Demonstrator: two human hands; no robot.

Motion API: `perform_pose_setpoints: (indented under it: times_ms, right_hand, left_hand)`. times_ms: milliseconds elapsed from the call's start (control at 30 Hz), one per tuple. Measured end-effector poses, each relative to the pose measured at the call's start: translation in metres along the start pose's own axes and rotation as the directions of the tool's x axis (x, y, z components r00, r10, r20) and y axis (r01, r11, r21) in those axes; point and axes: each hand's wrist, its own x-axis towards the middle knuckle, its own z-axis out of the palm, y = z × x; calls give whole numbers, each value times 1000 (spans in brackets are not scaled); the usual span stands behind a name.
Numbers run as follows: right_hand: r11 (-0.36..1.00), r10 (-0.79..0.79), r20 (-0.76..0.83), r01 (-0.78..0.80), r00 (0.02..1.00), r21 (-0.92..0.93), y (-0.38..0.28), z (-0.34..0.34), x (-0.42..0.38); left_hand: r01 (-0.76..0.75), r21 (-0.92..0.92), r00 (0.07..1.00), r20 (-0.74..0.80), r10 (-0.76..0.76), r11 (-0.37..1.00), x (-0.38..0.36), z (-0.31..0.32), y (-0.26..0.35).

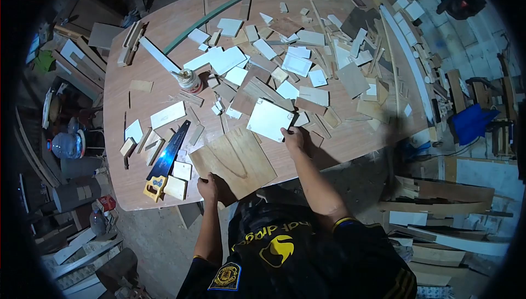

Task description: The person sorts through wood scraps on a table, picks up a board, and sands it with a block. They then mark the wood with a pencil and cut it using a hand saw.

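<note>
My left hand (207,188) grips the near left edge of a square plywood board (235,159), its thumb on the top face and its fingers hidden beneath. The board shows a curved grain line and overhangs the table's front edge. A white rectangular panel (270,120) is pinched at its lower right corner by my right hand (293,139). The panel is just beyond the plywood, over other wood scraps. Left of the plywood lies a handsaw (169,154) with a yellow handle, beside small white-faced blocks (176,187).
Wood and white board offcuts (298,63) cover much of the table (159,88). A glue-stained jar (189,81) with a brush stands left of the pile. A long green strip (205,24) lies behind. Stacked boards (449,197) are at right; a large water bottle (67,146) is at left.
</note>
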Motion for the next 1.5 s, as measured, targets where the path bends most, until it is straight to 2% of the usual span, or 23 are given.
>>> perform_pose_setpoints:
  times_ms: [100, 167, 233, 300, 367, 467, 567, 633, 700, 767, 833, 900, 933, 967, 1000, 1067, 1100, 1133, 1200, 1300, 1400, 1467, 1500]
  right_hand:
    - [998, 8, -73, -4, 997, 56, -12, -15, -7]
    - [982, -58, -205, 18, 977, -189, -31, -28, -11]
    - [984, 12, -166, -41, 986, -172, -44, -39, -10]
    - [990, 80, -288, -111, 954, -91, -49, -41, -7]
    - [989, 103, -370, -134, 923, -59, -41, -39, 9]
    - [996, 66, -438, -87, 897, -29, -39, -56, 20]
    - [982, 143, -399, -181, 906, -57, -33, -75, 24]
    - [971, 143, -411, -207, 900, -116, -34, -81, 24]
    - [956, 146, -411, -236, 900, -176, -6, -80, 39]
    - [984, 14, -337, 48, 942, 173, 69, -60, 85]
    - [974, 63, -305, 8, 950, 226, 56, -62, 68]
    - [985, -151, -324, 115, 934, -128, 48, -70, 52]
    - [986, -147, -328, 110, 933, -128, 35, -72, 36]
    - [988, -129, -439, 154, 889, 21, 15, -69, 14]
    - [964, -93, -542, 212, 835, 162, -2, -68, -5]
    - [951, -88, -523, 227, 848, 209, -10, -73, -31]
    - [937, -87, -497, 241, 863, 254, -14, -77, -43]
    - [957, -11, -446, 139, 895, 256, -37, -84, -66]
    - [965, -58, -449, 165, 891, 202, -24, -88, -76]
    - [963, -167, -443, 243, 881, 119, -17, -96, -93]
    - [954, -123, -364, 211, 923, 213, -17, -99, -100]
    - [961, 14, -280, 65, 960, 270, 1, -89, -91]
    - [960, 7, -266, 67, 964, 270, 5, -86, -89]
  left_hand:
    - [-99, 36, 995, -3, 100, 994, 1, 8, 17]
    - [-109, 41, 990, 89, 105, 993, 4, 14, 38]
    - [-111, 64, 988, 115, 104, 992, 13, 26, 47]
    - [-130, 136, 988, 101, 117, 982, 22, 38, 49]
    - [-78, 62, 987, 144, 68, 995, 26, 39, 59]
    - [-116, 246, 976, 207, 65, 962, 34, 44, 60]
    - [-154, 338, 972, 219, 81, 929, 32, 39, 77]
    - [-160, 330, 982, 152, 115, 930, 27, 42, 89]
    - [-327, 356, 942, 46, 333, 875, 33, 52, 87]
    - [-407, 8, 905, 140, 402, 913, 43, 62, 115]
    - [-611, 152, 787, 222, 575, 777, 56, 72, 158]
    - [-630, 241, 774, 273, 572, 738, 62, 92, 204]
    - [-685, 259, 728, 278, 626, 681, 70, 109, 212]
    - [-735, 276, 678, 285, 678, 619, 77, 126, 218]
    - [-739, 270, 674, 289, 680, 617, 76, 138, 228]
    - [-666, 484, 741, 336, 582, 568, 73, 157, 247]
    - [-671, 477, 737, 340, 585, 568, 76, 163, 253]
    - [-617, 497, 787, 386, 482, 610, 78, 169, 256]
    - [-522, 522, 841, 444, 308, 675, 78, 171, 266]
    - [-538, 631, 839, 462, 286, 559, 80, 167, 266]
    - [-547, 624, 830, 492, 263, 558, 77, 143, 275]
    - [-538, 624, 832, 503, 236, 567, 74, 131, 278]
    - [-545, 618, 824, 519, 227, 567, 73, 126, 277]
